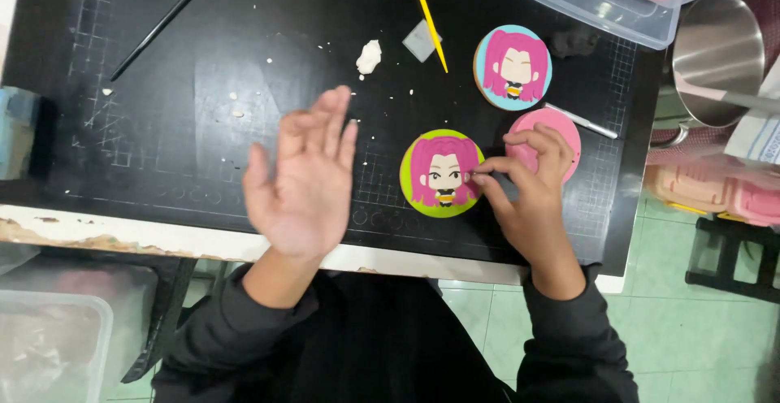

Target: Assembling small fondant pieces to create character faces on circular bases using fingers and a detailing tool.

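- Hovering left of the green disc (441, 174), the left hand (305, 179) is spread flat, palm up, fingers apart, holding nothing.
- On the black mat (203, 86), the green disc shows a pink-haired figure.
- Touching the disc's right edge, the right hand (528, 184) has its fingertips pinched together there.
- Right of the disc lies a pink disc (561, 127); above it, a blue disc (513, 67) and a yellow tool (428, 17).
- Farther up and right sits a clear plastic tub (585, 1).

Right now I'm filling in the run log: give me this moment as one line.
left hand: open, palm up, holding nothing | right hand: fingertips pinched at green round cookie edge | nearby: blue round cookie, pink disc, black mat
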